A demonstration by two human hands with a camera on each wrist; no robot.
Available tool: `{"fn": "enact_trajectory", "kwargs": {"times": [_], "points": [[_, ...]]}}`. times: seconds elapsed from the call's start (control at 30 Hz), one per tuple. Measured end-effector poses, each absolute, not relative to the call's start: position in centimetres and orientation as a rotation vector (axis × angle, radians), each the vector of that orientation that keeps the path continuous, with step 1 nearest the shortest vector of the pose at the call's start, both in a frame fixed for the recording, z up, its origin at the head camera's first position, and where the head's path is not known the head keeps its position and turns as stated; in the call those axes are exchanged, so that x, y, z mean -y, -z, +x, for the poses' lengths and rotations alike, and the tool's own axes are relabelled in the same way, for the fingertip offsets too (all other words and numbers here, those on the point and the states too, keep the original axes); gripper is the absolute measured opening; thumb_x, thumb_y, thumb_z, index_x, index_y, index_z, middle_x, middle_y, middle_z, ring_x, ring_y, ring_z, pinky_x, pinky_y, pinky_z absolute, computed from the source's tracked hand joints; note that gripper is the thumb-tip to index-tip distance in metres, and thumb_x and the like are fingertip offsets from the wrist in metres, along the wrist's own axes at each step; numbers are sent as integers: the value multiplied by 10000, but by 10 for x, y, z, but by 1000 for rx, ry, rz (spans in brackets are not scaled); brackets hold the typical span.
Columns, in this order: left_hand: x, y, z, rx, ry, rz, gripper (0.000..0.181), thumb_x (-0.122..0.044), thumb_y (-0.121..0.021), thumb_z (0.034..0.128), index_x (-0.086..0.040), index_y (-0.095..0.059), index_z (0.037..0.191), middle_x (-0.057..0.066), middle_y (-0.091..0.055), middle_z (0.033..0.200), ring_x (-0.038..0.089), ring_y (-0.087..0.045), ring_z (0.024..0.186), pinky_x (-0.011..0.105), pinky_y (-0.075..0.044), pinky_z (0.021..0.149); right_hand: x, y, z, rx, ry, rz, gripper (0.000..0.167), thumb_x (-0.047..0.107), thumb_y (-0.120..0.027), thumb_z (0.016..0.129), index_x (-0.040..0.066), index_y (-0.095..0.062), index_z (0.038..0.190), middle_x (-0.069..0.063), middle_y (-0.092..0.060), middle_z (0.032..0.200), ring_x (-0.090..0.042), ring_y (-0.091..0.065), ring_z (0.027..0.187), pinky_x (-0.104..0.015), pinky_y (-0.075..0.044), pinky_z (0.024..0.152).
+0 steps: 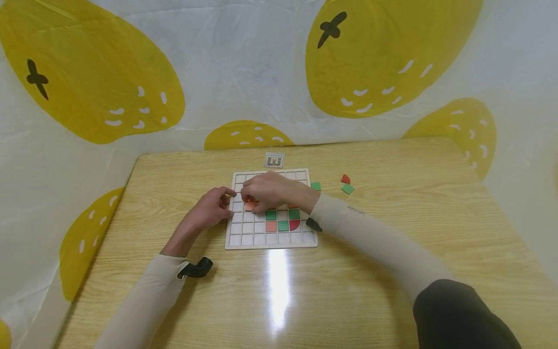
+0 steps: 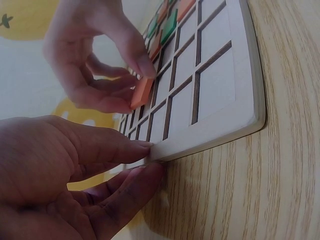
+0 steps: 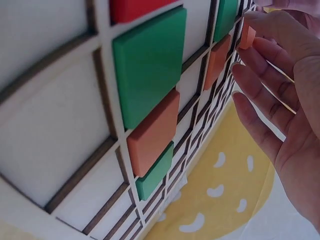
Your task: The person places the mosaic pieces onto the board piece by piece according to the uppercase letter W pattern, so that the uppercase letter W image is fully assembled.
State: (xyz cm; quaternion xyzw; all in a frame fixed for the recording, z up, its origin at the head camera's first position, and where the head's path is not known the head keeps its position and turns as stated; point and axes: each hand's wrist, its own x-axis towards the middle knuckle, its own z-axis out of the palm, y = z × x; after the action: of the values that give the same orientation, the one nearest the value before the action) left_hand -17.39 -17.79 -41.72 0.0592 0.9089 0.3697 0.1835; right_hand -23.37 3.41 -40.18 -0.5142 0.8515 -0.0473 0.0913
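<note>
A pale wooden grid board (image 1: 247, 239) lies on the table, with several green, orange and red tiles set in its cells. Its left edge is pinched between the thumb and fingers of my left hand (image 1: 209, 209). My right hand (image 1: 269, 190) reaches over the board, holding an orange tile (image 2: 142, 93) between thumb and fingertips. That tile is tilted just above the left part of the grid. In the right wrist view, a green tile (image 3: 150, 67) and an orange tile (image 3: 154, 134) sit in the cells. My right hand and forearm hide the upper middle cells in the head view.
Behind the board lies a small patterned card (image 1: 274, 160). To the right are a loose red quarter-round tile (image 1: 346, 179) and a green tile (image 1: 347, 189). Another green tile (image 1: 316, 186) lies beside the board's right edge. A printed curtain (image 1: 244, 72) hangs behind the table.
</note>
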Motion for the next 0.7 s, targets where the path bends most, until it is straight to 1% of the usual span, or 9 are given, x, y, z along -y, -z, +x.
{"fn": "enact_trajectory", "kwargs": {"times": [0.23,0.47,0.7], "points": [[177,416,-174,-2564,-1034,162,499,13,-699,906,-6,-539,1378,185,-537,1187,305,-515,1027,357,-491,799,-32,403,-232,-2543,122,-1508,165,353,-719,923,229,-712,1031,77,-587,973,-97,-569,831,-279,-464,633],[178,415,-174,-2567,-1027,169,495,8,-696,909,-5,-540,1379,189,-540,1189,306,-519,1026,367,-493,811,-32,402,-233,-2548,110,-1485,114,330,-675,973,238,-732,1011,69,-589,961,-98,-581,825,-285,-485,618],[177,415,-174,-2566,-1030,162,495,10,-700,903,-5,-545,1374,185,-537,1174,301,-519,1019,356,-491,794,-32,403,-234,-2540,103,-1471,136,354,-670,977,249,-731,1038,80,-595,970,-79,-584,844,-266,-486,652]]}}
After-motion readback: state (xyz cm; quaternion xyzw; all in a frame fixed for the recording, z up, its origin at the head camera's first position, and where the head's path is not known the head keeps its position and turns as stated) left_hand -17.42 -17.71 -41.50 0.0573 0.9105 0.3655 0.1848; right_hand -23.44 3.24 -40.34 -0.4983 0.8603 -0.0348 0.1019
